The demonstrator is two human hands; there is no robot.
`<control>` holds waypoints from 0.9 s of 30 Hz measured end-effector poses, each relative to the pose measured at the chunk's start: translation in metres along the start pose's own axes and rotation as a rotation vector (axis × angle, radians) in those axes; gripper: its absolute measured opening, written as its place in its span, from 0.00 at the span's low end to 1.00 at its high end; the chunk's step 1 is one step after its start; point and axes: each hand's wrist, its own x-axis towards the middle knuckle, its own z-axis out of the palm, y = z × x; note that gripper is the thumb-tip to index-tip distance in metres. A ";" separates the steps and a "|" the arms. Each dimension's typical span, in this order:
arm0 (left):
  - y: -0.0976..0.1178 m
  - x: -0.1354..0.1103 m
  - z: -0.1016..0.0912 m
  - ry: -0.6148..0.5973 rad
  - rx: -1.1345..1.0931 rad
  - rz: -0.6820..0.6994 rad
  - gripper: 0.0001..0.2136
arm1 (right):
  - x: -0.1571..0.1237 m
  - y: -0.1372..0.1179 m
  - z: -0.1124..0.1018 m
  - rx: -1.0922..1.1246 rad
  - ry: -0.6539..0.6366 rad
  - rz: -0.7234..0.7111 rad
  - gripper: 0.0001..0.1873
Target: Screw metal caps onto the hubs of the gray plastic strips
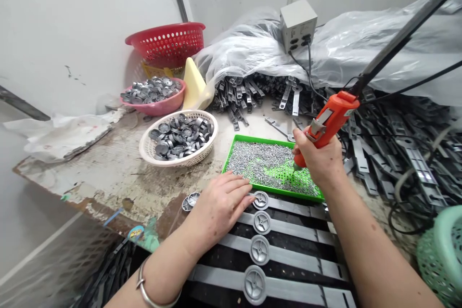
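My right hand (322,160) grips an orange electric screwdriver (331,120), its tip down in the green tray (252,141) of small silver screws (260,162). My left hand (219,205) lies flat, fingers apart, on the near end of the grey plastic strips (288,225) laid side by side on a black surface. Each strip carries a round grey wheel-shaped disc (261,199); several discs line up in a column just right of my left fingers. Two loose discs (190,200) lie left of that hand.
A cream basket (151,153) and a pink bowl (169,104) hold grey discs; a red basket (166,43) stands behind. Heaps of grey strips (397,144) lie under plastic sheeting at the back and right. A grey power box (298,23) feeds cables. A mint basket (445,250) sits far right.
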 end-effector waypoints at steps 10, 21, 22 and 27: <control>0.005 -0.012 -0.002 0.026 -0.011 -0.019 0.11 | -0.001 -0.004 -0.001 -0.004 -0.012 -0.001 0.15; 0.031 -0.021 0.002 0.022 0.018 -0.034 0.14 | -0.005 -0.038 -0.011 0.134 0.062 -0.132 0.13; 0.034 -0.021 0.004 0.017 0.018 -0.031 0.14 | -0.006 -0.041 -0.012 0.139 0.068 -0.136 0.13; 0.045 -0.025 0.012 -0.060 0.041 -0.048 0.17 | -0.008 -0.034 -0.016 0.012 0.039 -0.063 0.14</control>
